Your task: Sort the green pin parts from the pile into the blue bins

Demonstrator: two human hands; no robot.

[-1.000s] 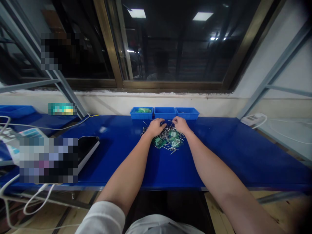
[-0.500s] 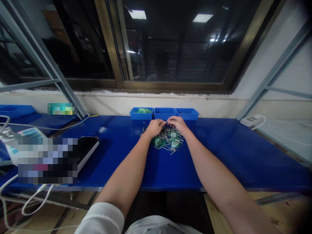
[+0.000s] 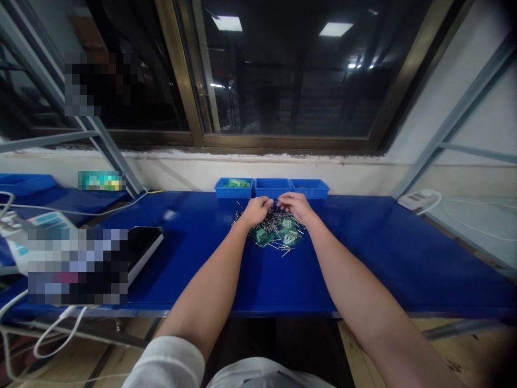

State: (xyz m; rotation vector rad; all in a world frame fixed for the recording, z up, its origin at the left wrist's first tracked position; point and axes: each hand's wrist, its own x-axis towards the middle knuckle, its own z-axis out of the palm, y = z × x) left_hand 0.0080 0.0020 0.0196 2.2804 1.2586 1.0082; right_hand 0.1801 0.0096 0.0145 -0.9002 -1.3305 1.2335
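Note:
On the blue table lies a pile of thin metal pins (image 3: 278, 222), mixed with green circuit boards (image 3: 262, 237) that carry pale parts. My left hand (image 3: 257, 210) is over the pile's far left side, its fingers closed in a pinch; whatever is between them is too small to make out. Close beside it, my right hand (image 3: 295, 205) hovers at the far right side of the pile with thumb and fingers pinched together. The fingertips of both hands nearly meet, and any tiny item there cannot be named.
Behind the pile stand a blue bin (image 3: 234, 187) holding green pieces and two more blue bins (image 3: 273, 187) along the wall. A dark-screened device (image 3: 146, 242) with white cables lies at left. A white power strip (image 3: 420, 199) is at the right, near a metal frame post.
My fingertips have shifted slightly, with a little more space between the two hands. The pile and the bins stay as they were.

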